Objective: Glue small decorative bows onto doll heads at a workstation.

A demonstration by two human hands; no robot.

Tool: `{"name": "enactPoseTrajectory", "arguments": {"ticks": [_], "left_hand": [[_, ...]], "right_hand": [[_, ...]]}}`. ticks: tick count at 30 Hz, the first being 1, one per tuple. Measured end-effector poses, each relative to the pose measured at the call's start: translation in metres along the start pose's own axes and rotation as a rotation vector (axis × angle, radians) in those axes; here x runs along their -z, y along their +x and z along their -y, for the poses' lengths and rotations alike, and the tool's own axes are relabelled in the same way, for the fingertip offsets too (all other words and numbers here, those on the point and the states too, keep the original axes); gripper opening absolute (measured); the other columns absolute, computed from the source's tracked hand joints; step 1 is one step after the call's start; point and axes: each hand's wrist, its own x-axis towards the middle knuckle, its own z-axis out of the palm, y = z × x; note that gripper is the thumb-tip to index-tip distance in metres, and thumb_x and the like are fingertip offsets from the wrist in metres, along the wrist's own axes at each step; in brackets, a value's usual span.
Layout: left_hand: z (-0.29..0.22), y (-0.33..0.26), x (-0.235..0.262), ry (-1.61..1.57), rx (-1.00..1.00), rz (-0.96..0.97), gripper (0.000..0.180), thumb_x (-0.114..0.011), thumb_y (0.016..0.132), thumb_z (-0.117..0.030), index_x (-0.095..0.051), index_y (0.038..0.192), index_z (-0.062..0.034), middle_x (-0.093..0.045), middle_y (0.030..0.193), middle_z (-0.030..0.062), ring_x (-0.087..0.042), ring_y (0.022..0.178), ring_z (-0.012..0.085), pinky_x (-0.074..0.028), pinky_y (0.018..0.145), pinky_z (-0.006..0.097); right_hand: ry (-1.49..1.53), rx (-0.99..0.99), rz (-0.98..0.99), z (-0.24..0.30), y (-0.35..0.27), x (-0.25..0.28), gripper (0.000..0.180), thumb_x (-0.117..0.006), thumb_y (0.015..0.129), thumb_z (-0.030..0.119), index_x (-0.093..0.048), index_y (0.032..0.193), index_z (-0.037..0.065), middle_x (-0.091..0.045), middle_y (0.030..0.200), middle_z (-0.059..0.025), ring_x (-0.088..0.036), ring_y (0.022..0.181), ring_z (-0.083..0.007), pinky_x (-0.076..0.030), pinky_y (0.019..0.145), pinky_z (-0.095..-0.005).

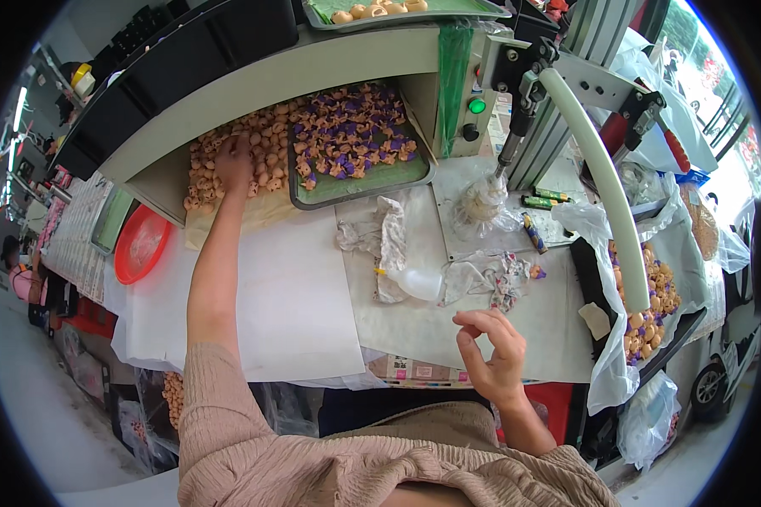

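Observation:
My left arm stretches forward under the grey shelf, and my left hand (pixel 235 165) is down among a heap of small round flesh-coloured doll-head pieces (pixel 269 152). Its fingertips blend into the heap, so any piece in them cannot be made out. Beside the heap lies a dark-rimmed tray (pixel 347 193) bearing many small flesh-and-purple figure parts (pixel 355 127). My right hand (pixel 495 351) hovers over the table's near edge, fingers loosely curved, thumb and forefinger a little apart, nothing visible between them. Ahead of it lies a white squeeze bottle (pixel 418 283) with a yellow tip.
A press with a long pale lever (pixel 600 177) and a plastic-wrapped fixture (pixel 482 201) stands at the right. Crumpled cloths (pixel 389 241) lie mid-table. At far right, a lined bin (pixel 604 338) contains more figure parts. A red basin (pixel 141 245) sits left of white paper (pixel 292 296).

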Motion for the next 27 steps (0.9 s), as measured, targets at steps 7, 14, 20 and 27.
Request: {"name": "enactPoseTrajectory", "arguments": {"ticks": [7, 14, 20, 27], "left_hand": [[-0.059, -0.059, 0.034, -1.457, 0.756, 0.142, 0.021, -0.059, 0.094, -0.015, -0.061, 0.113, -0.0072, -0.056, 0.090, 0.0042, -0.057, 0.078, 0.0147, -0.042, 0.049, 0.021], [-0.085, -0.204, 0.055, -1.732, 0.887, 0.664, 0.020, -0.062, 0.092, -0.010, -0.060, 0.112, -0.0079, -0.058, 0.101, 0.0073, -0.056, 0.079, 0.0148, -0.042, 0.052, 0.018], [-0.145, -0.295, 0.076, -1.461, 1.018, 0.654, 0.028, -0.061, 0.092, -0.010, -0.059, 0.119, -0.0090, -0.061, 0.114, 0.0107, -0.060, 0.088, 0.0179, -0.048, 0.062, 0.023], [-0.144, -0.343, 0.075, -1.416, 0.966, 0.747, 0.035, -0.064, 0.089, -0.006, -0.057, 0.122, -0.0086, -0.063, 0.113, 0.0037, -0.064, 0.091, 0.0137, -0.049, 0.063, 0.022]], "right_hand": [[-0.239, 0.040, 0.015, -0.031, 0.024, -0.026, 0.029, -0.066, 0.079, 0.000, -0.064, 0.108, 0.002, -0.063, 0.107, -0.0118, -0.058, 0.093, -0.0278, -0.049, 0.079, -0.0362], [-0.411, 0.094, 0.175, -0.035, 0.027, -0.045, 0.031, -0.068, 0.080, 0.010, -0.062, 0.109, 0.001, -0.061, 0.109, -0.0132, -0.052, 0.098, -0.0345, -0.043, 0.088, -0.0420], [-0.473, -0.034, 0.280, -0.028, 0.016, -0.042, 0.039, -0.072, 0.077, 0.016, -0.061, 0.112, 0.002, -0.061, 0.104, -0.0154, -0.053, 0.094, -0.0358, -0.044, 0.086, -0.0427], [-0.228, -0.087, 0.122, -0.016, -0.013, -0.042, 0.037, -0.075, 0.078, 0.013, -0.061, 0.110, 0.000, -0.059, 0.097, -0.0132, -0.060, 0.091, -0.0299, -0.049, 0.078, -0.0343]]}}
